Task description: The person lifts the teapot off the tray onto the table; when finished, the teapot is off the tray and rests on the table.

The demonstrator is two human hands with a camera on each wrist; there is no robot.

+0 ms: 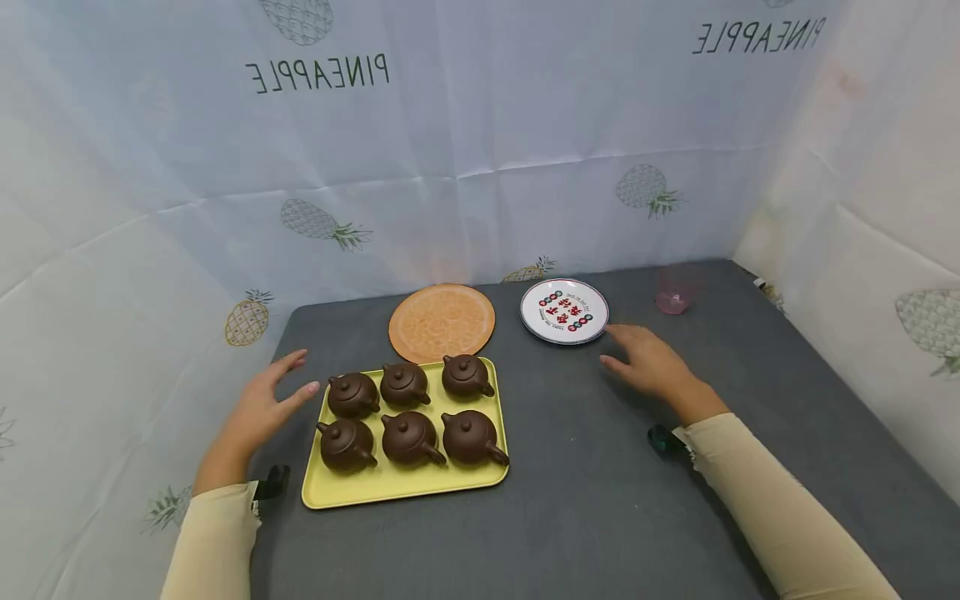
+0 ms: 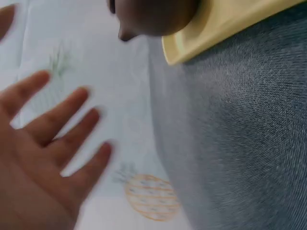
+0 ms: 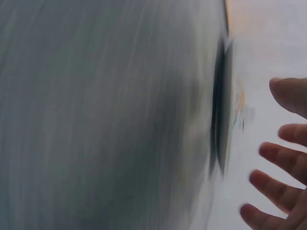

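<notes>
A yellow tray (image 1: 408, 490) lies on the left half of the table, with several dark brown teapots (image 1: 409, 437) in two rows on it. My left hand (image 1: 258, 415) hovers just off the tray's left edge, its fingers spread and holding nothing. In the left wrist view, one teapot (image 2: 156, 14) shows at the top by the tray corner (image 2: 180, 50). My right hand (image 1: 647, 362) is over the table right beside a white plate (image 1: 555, 329) with red and coloured print, fingers apart and nothing in them. That plate (image 3: 226, 110) appears edge-on and blurred in the right wrist view.
A round orange mat (image 1: 442, 323) lies behind the tray, left of the plate. Near the back right stands a small pink see-through cup (image 1: 673, 298). White curtains (image 1: 480, 125) with pineapple prints border the dark grey table (image 1: 577, 500) at the back and sides.
</notes>
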